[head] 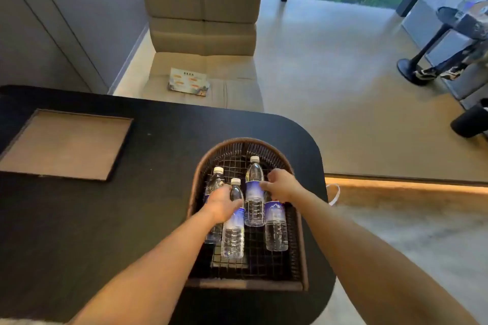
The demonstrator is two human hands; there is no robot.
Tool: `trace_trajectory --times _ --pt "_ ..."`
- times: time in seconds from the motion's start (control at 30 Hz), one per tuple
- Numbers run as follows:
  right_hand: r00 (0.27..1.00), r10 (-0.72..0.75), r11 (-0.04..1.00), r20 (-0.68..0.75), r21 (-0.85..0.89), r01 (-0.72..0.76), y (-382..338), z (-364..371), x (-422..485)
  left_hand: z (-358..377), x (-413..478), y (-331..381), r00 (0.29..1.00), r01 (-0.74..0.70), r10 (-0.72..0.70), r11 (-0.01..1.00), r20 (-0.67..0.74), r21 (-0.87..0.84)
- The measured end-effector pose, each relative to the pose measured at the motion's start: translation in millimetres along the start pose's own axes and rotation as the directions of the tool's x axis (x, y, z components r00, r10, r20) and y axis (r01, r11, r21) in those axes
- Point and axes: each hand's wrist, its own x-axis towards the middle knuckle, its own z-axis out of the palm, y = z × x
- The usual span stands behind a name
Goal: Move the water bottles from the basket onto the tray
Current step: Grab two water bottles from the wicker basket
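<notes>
On the dark worktop (158, 145) in front of you, both hands are down in the woven basket (299, 250), which sits at the rounded right end. 4 water bottles lie in it, all with their long axes running away from you, caps at the far end.

Your left hand (223, 204) rests over the 2 left bottles: the far-left bottle (215, 183), mostly hidden under your wrist, and the second bottle (233, 232) beside it. Fingers curl around the shoulder of 1 of them, but you cannot tell which, or whether the grip is fully closed. Your right hand (281, 185) sits between the third bottle (254, 200) and the right bottle (276, 227), fingertips touching the blue label of the third; the neck of the right bottle is hidden under your palm. That grip looks narrow, though what it holds is not clear.

Nothing is on the tray (66, 144) yet. It lies flat at the left of the worktop, well apart from the basket and a little farther from you. So every bottle has to travel left and slightly forward, and your left hand is the nearer one. A sensible reading: lift each bottle up along its neck end to clear the basket rim, then swing left. Your right arm would have to cross over your left.
</notes>
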Motion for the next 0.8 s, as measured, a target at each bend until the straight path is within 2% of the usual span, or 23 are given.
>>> trace_trajectory --times 0.2,0.3,0.4,0.63,0.8 --pt "0.984 0.147 0.986 0.102 0.065 -0.154 -14.4 6.7 52.9 -9.0 45.7 3.1 0.992 -0.005 -0.019 0.981 0.126 0.192" --pt "0.975 0.188 0.980 0.118 0.042 -0.194 -15.3 13.5 69.9 -12.2 58.2 6.2 0.980 -0.040 -0.026 0.945 0.198 0.324" --pt "0.974 0.194 0.979 0.114 0.034 -0.199 -14.8 19.4 80.0 -11.7 65.2 11.4 0.977 -0.035 -0.049 0.923 0.207 0.384" --pt "0.977 0.180 0.967 0.112 0.160 -0.197 -5.2 13.8 69.8 -7.0 55.6 3.5 0.993 -0.031 -0.005 0.951 0.114 0.306" --pt "0.999 0.004 0.974 0.053 0.227 -0.016 -2.4 7.2 22.5 -12.1 29.4 -8.8 0.995 -0.079 0.070 0.988 0.071 0.132"
